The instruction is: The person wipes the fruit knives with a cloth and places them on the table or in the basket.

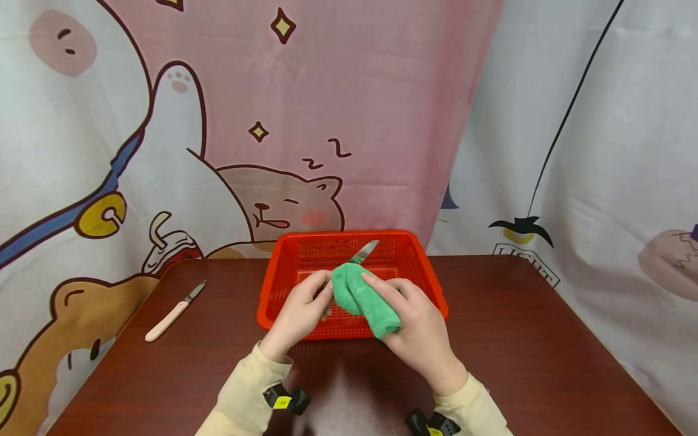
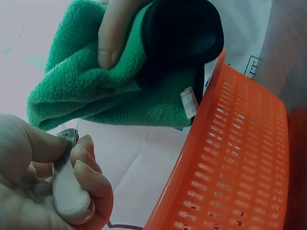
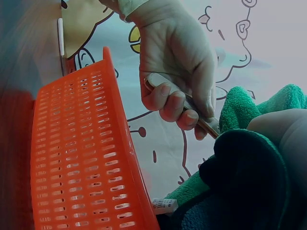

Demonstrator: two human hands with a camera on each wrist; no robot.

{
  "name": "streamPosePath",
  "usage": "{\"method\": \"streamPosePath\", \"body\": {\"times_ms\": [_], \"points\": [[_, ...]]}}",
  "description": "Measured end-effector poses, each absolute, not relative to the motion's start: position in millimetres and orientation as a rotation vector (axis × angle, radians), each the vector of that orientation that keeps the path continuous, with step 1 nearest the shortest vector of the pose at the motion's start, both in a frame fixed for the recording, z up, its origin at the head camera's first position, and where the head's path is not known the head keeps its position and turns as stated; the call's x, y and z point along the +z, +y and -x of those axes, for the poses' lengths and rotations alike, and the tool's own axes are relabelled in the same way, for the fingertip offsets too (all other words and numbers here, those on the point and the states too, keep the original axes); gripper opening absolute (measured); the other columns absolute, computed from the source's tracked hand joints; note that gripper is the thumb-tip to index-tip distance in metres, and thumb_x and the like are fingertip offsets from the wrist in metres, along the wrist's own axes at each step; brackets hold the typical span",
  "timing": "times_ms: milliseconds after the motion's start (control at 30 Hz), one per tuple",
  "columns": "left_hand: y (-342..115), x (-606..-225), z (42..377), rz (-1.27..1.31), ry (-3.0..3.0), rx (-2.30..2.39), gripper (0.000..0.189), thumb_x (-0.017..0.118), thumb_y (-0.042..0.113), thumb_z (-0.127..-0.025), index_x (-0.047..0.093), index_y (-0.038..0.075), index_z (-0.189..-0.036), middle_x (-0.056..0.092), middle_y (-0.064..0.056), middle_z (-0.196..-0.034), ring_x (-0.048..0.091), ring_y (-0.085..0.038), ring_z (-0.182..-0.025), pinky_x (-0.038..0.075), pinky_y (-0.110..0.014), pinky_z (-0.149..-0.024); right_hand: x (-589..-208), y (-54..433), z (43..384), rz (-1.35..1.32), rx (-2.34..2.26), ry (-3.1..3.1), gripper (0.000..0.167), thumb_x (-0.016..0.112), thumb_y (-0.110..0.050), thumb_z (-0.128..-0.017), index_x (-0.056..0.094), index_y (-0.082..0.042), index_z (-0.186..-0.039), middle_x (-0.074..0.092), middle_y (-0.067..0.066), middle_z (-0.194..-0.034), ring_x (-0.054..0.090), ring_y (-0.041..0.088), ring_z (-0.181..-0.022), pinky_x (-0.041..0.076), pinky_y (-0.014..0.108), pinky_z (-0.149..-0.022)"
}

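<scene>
My left hand grips a knife by its pale handle, fingers curled round it. The knife blade sticks out beyond a folded green cloth, which covers the middle of the blade. My right hand holds this cloth, with the thumb pressed on its upper side. In the right wrist view the left hand shows from the palm side around the handle, close to the cloth. Both hands are over the front part of a red plastic basket. Part of the blade is hidden by the cloth.
A second knife with a pale handle lies on the brown table, left of the basket, its blade pointing away. Behind the table hangs a cartoon-printed curtain. Black camera mounts sit on both wrists.
</scene>
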State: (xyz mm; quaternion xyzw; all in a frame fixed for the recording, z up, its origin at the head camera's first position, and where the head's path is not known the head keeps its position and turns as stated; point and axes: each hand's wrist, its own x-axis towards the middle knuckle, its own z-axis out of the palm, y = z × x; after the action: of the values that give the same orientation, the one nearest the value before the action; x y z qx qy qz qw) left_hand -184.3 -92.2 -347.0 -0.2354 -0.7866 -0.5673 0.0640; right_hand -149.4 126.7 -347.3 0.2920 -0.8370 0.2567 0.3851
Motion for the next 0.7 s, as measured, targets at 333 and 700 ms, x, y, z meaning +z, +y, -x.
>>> {"method": "streamPosePath", "body": {"times_ms": [333, 700], "points": [[-87.0, -350.4, 181.6, 0.74, -2.369, -1.704, 0.01, 0.055, 0.015, -0.103, 0.061, 0.008, -0.101, 0.052, -0.003, -0.066, 0.05, -0.016, -0.055, 0.047, -0.028, -0.053, -348.5, 127.5, 150.1, -0.719, 0.645, -2.167, 0.079, 0.083, -0.001, -0.063, 0.062, -0.028, -0.134, 0.061, 0.002, -0.103, 0.061, 0.018, -0.089, 0.051, 0.033, -0.063], [-87.7, -351.1, 180.4, 0.774, -2.363, -1.681, 0.011, 0.054, 0.014, -0.103, 0.061, 0.011, -0.096, 0.051, -0.001, -0.062, 0.05, -0.015, -0.052, 0.047, -0.028, -0.051, -349.4, 128.3, 149.8, -0.716, 0.654, -2.193, 0.081, 0.084, 0.001, -0.063, 0.061, -0.028, -0.135, 0.061, 0.003, -0.104, 0.061, 0.018, -0.089, 0.052, 0.033, -0.063]]}}
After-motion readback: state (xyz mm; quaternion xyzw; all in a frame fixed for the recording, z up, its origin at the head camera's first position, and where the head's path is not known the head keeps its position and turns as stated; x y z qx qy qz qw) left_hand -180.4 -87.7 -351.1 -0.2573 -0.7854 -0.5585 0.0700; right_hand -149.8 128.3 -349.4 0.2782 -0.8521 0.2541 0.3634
